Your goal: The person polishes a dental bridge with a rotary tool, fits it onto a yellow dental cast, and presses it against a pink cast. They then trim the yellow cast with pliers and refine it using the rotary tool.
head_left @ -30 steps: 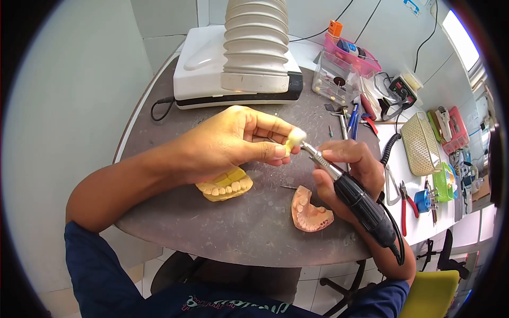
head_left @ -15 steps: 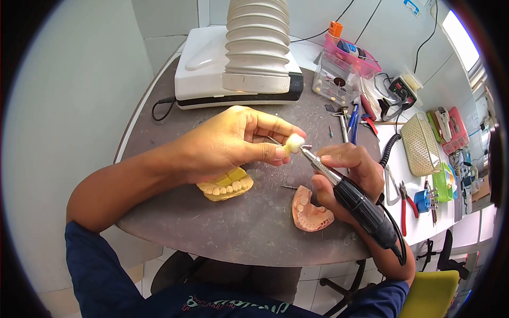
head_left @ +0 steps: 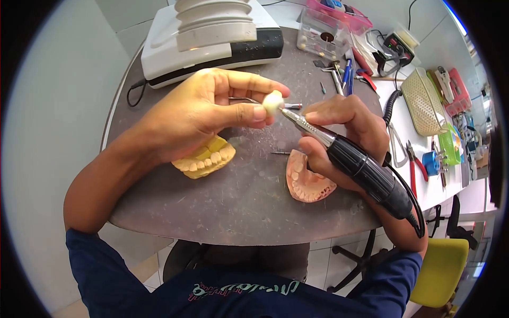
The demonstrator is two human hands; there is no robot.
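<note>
My left hand [head_left: 204, 108] pinches a small white and yellowish tooth piece [head_left: 273, 103] between thumb and fingers. Wrapped round a black and silver rotary handpiece [head_left: 360, 164] is my right hand [head_left: 352, 132], and the tool's tip meets the right side of the tooth piece. Below my left hand lies a yellow dental model [head_left: 208, 160], partly covered by the hand. A pink dental model [head_left: 307, 183] rests below the handpiece, beside my right hand. Near it is a thin metal bur [head_left: 281, 152].
A white machine with a ribbed hose [head_left: 212, 26] stands at the back left. Hand tools [head_left: 347, 74], a clear box [head_left: 321, 37] and a pink tray [head_left: 347, 18] are at the back right. A beige basket [head_left: 421, 103] and red-handled pliers [head_left: 416, 161] lie right.
The view has shifted, so the table and machine sit higher and further left. Both hands keep their holds, with the tool tip still at the tooth piece.
</note>
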